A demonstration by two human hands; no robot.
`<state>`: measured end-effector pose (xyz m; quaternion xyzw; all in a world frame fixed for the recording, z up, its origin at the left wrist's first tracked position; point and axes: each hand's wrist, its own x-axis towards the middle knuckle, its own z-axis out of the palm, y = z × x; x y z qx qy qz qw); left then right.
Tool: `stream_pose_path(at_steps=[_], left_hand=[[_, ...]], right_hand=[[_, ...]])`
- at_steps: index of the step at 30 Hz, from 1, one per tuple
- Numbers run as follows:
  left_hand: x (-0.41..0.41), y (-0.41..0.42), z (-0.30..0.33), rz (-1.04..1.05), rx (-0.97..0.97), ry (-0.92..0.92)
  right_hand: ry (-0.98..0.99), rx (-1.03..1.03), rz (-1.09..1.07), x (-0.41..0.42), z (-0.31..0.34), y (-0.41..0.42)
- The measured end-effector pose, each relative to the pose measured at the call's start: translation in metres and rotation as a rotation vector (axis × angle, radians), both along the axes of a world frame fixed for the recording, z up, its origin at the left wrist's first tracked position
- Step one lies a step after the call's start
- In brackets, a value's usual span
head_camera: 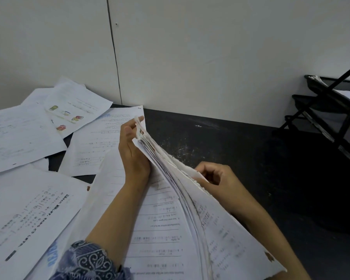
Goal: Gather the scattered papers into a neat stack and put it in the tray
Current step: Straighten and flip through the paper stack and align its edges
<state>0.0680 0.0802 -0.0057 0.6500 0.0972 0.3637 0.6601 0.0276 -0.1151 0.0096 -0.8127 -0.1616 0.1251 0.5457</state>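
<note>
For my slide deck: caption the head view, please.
Both hands, left hand and right hand, square a paper stack on edge; loose sheets remain, black tray waits.

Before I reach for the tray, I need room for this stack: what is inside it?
The black mesh tray at the right has tiers; white paper lies in the upper one. The lower tiers are mostly hidden by the frame and mesh.

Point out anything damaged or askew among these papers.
The thick bundle of white papers held on edge between the left hand and right hand has ragged, torn edges and a brown stain near its lower right corner. Loose printed sheets lie overlapping at odd angles on the dark tabletop, not yet gathered.
</note>
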Motion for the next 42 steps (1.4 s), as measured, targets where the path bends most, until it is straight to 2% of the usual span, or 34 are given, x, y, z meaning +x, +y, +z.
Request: stream_pose_path(at_steps=[4,7,10,13,15,19,21,23,24,28,30,34,37,39,40,42], left_hand=[[0.000,0.001,0.001,-0.049,-0.222,0.054],[-0.001,0.000,0.001,-0.008,-0.224,0.091],[-0.003,-0.002,0.007,0.030,-0.145,0.072],[-0.007,-0.002,0.016,0.080,0.012,0.028],[-0.011,-0.004,0.022,0.114,0.101,-0.039],[-0.028,-0.018,0.037,0.155,0.331,-0.120],[-0.037,-0.027,0.053,0.167,0.450,-0.180],[-0.049,-0.035,0.077,0.196,0.559,-0.297],[-0.057,-0.038,0.092,0.216,0.617,-0.356],[-0.093,-0.057,0.149,0.287,0.789,-0.568],[-0.112,-0.068,0.171,0.281,0.816,-0.682],[-0.150,-0.079,0.201,0.110,0.756,-0.849],[-0.169,-0.063,0.202,0.297,0.750,-0.795],[-0.177,-0.045,0.188,0.351,0.635,-0.671],[-0.182,-0.036,0.178,0.305,0.570,-0.582],[-0.192,-0.023,0.154,0.086,0.422,-0.353]], right_hand=[[0.050,0.015,0.037,-0.003,0.001,0.006],[0.078,0.026,0.065,-0.004,0.001,0.009],[0.054,0.045,0.080,-0.007,0.012,0.006],[0.198,0.159,0.135,-0.009,0.026,0.001],[0.264,0.158,0.086,-0.011,0.039,0.003],[0.192,0.029,0.249,-0.045,0.061,-0.015],[0.083,-0.029,0.283,-0.068,0.069,-0.022],[-0.103,-0.103,0.117,-0.081,0.071,-0.025],[-0.159,-0.073,0.029,-0.086,0.073,-0.023],[-0.262,0.228,-0.178,-0.113,0.076,-0.027],[-0.337,0.357,-0.259,-0.125,0.076,-0.027],[-0.432,0.571,-0.397,-0.147,0.077,-0.023],[-0.417,0.716,-0.505,-0.158,0.077,-0.030],[-0.391,0.759,-0.526,-0.164,0.076,-0.037],[-0.377,0.770,-0.523,-0.165,0.075,-0.040],[-0.359,0.770,-0.491,-0.169,0.072,-0.044]])
